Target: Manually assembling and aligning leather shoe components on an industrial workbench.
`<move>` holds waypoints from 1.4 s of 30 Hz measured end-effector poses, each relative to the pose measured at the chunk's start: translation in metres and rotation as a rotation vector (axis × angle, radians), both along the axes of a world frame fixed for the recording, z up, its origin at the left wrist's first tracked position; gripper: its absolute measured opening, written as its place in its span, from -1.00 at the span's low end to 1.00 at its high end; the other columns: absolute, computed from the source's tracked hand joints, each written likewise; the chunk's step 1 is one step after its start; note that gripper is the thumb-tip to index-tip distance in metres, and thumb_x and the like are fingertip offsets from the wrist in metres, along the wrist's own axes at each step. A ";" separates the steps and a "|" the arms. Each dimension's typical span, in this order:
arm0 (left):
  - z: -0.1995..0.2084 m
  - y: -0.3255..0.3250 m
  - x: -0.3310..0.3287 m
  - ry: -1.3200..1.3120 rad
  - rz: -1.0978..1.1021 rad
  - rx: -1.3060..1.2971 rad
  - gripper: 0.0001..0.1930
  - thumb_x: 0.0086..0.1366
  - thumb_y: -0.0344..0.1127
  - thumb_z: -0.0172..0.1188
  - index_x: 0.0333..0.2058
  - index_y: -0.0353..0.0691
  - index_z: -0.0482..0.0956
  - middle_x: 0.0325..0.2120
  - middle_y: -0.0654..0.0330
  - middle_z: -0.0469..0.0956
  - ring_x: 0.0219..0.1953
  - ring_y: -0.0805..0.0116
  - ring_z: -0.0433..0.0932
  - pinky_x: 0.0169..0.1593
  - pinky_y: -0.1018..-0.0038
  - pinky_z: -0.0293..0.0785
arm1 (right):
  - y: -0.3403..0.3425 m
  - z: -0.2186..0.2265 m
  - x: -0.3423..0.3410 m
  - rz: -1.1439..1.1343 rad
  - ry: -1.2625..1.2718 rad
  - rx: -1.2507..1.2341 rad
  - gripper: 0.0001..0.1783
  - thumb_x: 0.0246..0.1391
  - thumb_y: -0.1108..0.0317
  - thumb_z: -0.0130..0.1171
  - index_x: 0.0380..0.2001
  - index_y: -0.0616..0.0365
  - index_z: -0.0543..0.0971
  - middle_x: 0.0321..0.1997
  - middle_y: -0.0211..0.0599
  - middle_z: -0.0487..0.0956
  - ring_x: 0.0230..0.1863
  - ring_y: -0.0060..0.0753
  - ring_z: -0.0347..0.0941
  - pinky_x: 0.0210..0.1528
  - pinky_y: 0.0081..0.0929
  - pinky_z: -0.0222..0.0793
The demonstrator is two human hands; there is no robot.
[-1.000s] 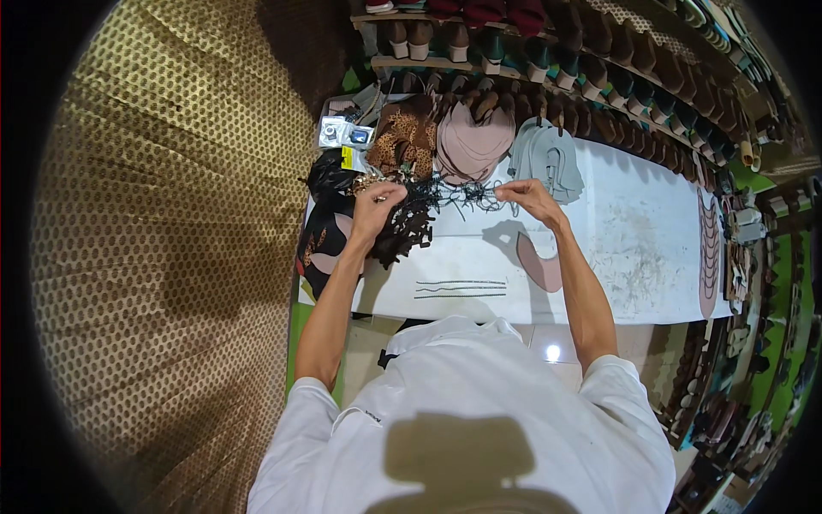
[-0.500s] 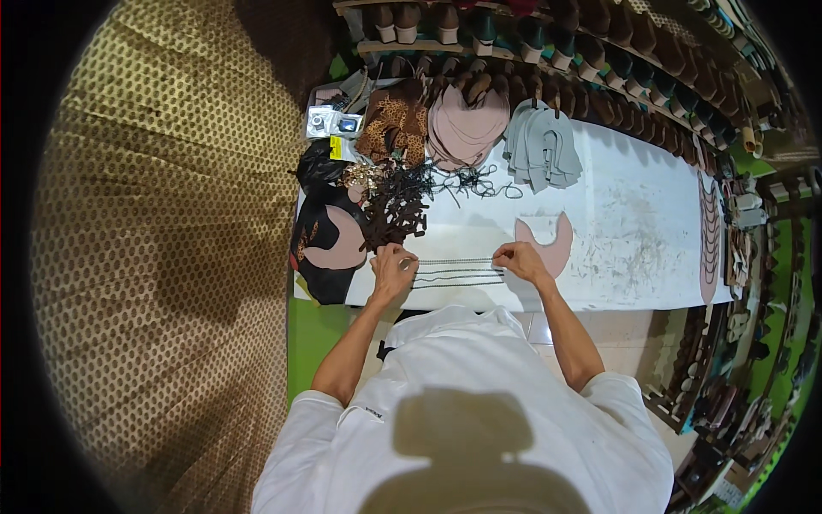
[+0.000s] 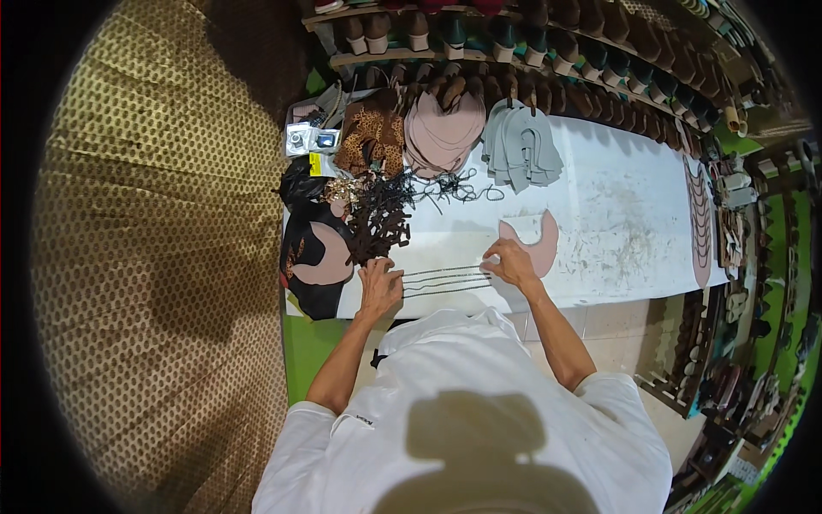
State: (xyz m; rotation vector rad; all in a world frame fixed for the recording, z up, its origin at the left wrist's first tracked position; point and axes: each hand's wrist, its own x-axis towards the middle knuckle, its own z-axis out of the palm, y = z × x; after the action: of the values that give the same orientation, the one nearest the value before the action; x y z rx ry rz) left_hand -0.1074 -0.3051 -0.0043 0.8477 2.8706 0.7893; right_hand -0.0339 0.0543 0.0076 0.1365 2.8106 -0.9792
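Several thin dark beaded-looking cords lie side by side across the white tabletop, roughly parallel. The farthest one spans the gap between my hands. At its left end my left hand is closed in a pinch. My right hand pinches at its right end, thumb and forefinger bent together; the exact fingertip contact is too small to make out. Just beyond the right hand rests a curved pink shoe-upper piece, partly covered by the fingers. A heap of short dark brown strips lies beyond my left hand.
Black material with another pink piece lies at left. Along the back are leopard-print pieces, stacked pink uppers, grey uppers and tangled black cords. Shelves of shoe lasts stand behind. A patterned curtain hangs left.
The view has shifted, so the table appears slightly lower and further left. The farthest cord now lies closer to the other cords, with my hands still at its ends.
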 end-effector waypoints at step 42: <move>0.119 0.101 -0.108 -0.910 0.096 0.691 -0.67 0.32 -0.24 0.44 -0.06 -0.37 0.74 -0.23 0.14 0.75 -0.16 0.43 0.69 -0.03 0.51 0.53 | -0.001 0.112 -0.133 0.001 -0.112 -0.703 -0.64 0.12 0.14 0.48 -0.18 0.22 0.79 -0.46 -0.42 0.63 -0.43 -0.61 0.39 -0.37 -0.53 0.30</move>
State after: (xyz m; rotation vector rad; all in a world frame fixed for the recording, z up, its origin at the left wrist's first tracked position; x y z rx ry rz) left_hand -0.2150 -0.2045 0.1151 0.2259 1.8370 1.6736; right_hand -0.1668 0.0535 0.1193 0.0940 2.2037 -1.8115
